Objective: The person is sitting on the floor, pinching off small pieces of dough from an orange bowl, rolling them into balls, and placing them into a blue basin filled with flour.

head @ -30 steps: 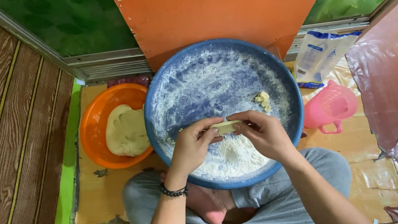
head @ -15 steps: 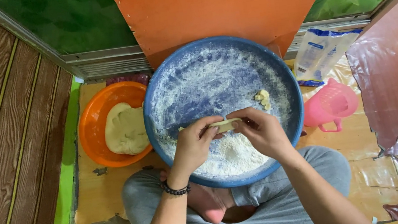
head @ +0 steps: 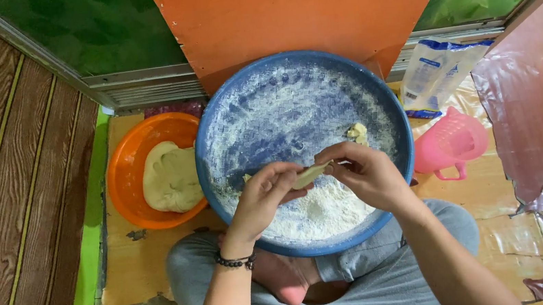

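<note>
My left hand (head: 265,199) and my right hand (head: 365,174) pinch a small flat piece of pale dough (head: 309,175) between them, over a big round blue tray (head: 214,132) dusted with flour. Under the hands lies a heap of white flour (head: 323,209). A small lump of dough (head: 357,134) rests on the tray just beyond my right hand. A dark bead bracelet sits on my left wrist. The tray rests on my crossed legs in grey trousers.
An orange bowl (head: 128,180) with a large lump of dough (head: 171,177) stands left of the tray. A pink scoop-like jug (head: 453,144) and a white-and-blue bag (head: 438,73) lie to the right. An orange board (head: 310,17) leans behind. Wooden panelling runs along the left.
The hands keep working the small dough piece over the flour heap; they have shifted only slightly. Nothing else has moved.
</note>
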